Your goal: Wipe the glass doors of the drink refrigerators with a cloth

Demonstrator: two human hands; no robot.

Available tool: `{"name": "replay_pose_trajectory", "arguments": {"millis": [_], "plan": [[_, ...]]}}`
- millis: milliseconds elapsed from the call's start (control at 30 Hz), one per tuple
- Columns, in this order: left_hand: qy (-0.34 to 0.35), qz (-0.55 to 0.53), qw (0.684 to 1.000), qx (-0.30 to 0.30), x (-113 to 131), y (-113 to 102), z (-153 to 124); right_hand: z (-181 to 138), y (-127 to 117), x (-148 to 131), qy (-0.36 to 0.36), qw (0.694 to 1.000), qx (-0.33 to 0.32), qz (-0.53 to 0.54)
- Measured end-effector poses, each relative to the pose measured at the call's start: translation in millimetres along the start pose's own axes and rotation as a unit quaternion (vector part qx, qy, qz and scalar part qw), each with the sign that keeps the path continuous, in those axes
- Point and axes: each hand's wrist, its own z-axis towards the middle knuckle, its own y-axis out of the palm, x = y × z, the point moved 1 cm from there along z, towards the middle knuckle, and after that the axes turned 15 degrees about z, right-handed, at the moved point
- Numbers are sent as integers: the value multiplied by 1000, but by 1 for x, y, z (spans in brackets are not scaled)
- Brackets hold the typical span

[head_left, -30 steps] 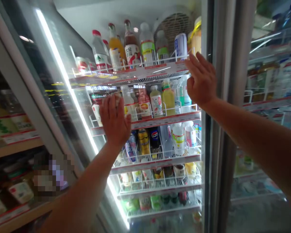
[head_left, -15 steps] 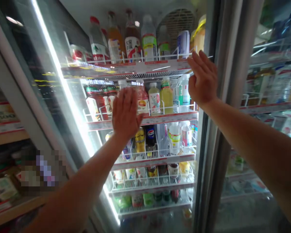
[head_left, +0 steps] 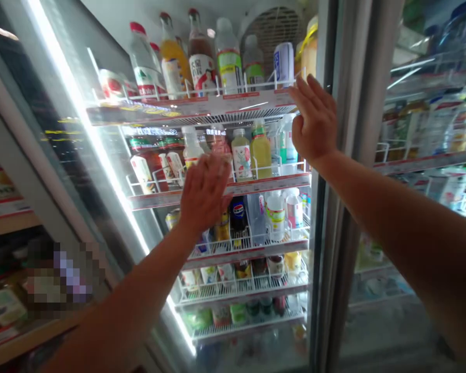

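I face a lit drinks cooler with several wire shelves of bottles and cans. My left hand (head_left: 204, 192) is raised flat, fingers together and stretched out, in front of the second shelf (head_left: 264, 185), close to a red-labelled bottle (head_left: 220, 146). My right hand (head_left: 314, 120) is spread flat near the right end of the top shelf (head_left: 233, 102), beside the cooler's right door frame (head_left: 344, 155). Neither hand holds anything. Orange and brown juice bottles (head_left: 186, 54) stand on the top shelf, with a white can (head_left: 284, 63) just left of my right fingers.
The glass door (head_left: 54, 155) stands swung open at the left, with a bright light strip along its edge. Wooden shelves with packaged goods (head_left: 8, 217) lie further left. A second closed cooler (head_left: 431, 129) full of bottles is on the right.
My left hand has moved right and slightly down across the second shelf. My right hand has shifted a little up and left. The view has drifted, so the shelves sit further left.
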Motion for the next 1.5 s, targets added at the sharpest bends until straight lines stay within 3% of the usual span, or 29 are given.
{"name": "replay_pose_trajectory", "arguments": {"millis": [67,100,133,167,233,300,367,400,467,533,567,600,633,733,800,833,900,967,1000,1033,1100,1167,1200,1267,1333,1400,1433,1500], "plan": [[188,-20,982,7,12,1,-12,0,1,0,2,1000,1,-2],[247,-22,969,6,11,1,-16,0,1,0,2,1000,0,-4],[260,-19,965,2,5,1,-16,0,2,0,3,1000,-4,-6],[226,-13,974,-10,-6,1,-14,0,2,0,4,1000,-8,-7],[55,-5,998,-26,-34,-1,-7,1,4,1,2,1000,-8,-10],[-132,-5,991,-19,-54,-1,-3,1,5,2,-1,1000,2,-15],[-209,6,978,-1,-57,0,-6,1,6,3,-1,1000,6,-18],[-183,9,983,6,-53,1,-9,1,6,3,-1,1000,6,-18],[-17,-3,1000,-2,-39,4,-16,1,7,3,-6,1000,6,-13],[157,-22,987,-24,-33,6,-23,1,7,3,-10,1000,11,-4],[199,-23,979,-29,-35,6,-24,1,6,2,-9,1000,14,0],[193,-17,981,-30,-41,6,-24,1,6,2,-7,1000,13,4],[138,-6,990,-23,-49,5,-23,1,5,1,-5,1000,9,7],[-130,16,991,1,-71,1,-23,2,4,-1,10,1000,1,10],[-205,19,979,2,-71,1,-29,2,3,-1,20,1000,-7,12],[-176,17,984,5,-67,1,-32,2,3,-2,22,1000,-8,12],[-8,6,1000,-3,-57,2,-40,2,2,-2,19,1000,-10,15],[153,-4,988,-19,-56,2,-46,2,2,-2,20,1000,-11,15],[178,-5,984,-24,-59,1,-47,2,2,-2,23,1000,-13,14],[153,0,988,-29,-65,-1,-47,2,3,-1,28,999,-16,13],[-9,19,999,-28,-77,-5,-47,2,4,1,35,999,-21,12],[-170,35,984,-34,-81,-8,-52,3,8,5,36,999,-19,18],[-213,38,976,-38,-80,-8,-57,3,10,8,37,999,-16,23],[-190,27,980,-46,-75,-5,-68,4,15,13,35,999,-7,33],[-50,-4,995,-86,-75,1,-78,4,19,17,33,998,-3,44],[72,-24,990,-123,-84,5,-84,4,18,16,34,998,-3,50],[87,-21,988,-125,-92,4,-83,3,17,14,37,998,-5,49],[3,8,996,-94,-104,0,-75,3,12,8,44,998,-15,40]]}}
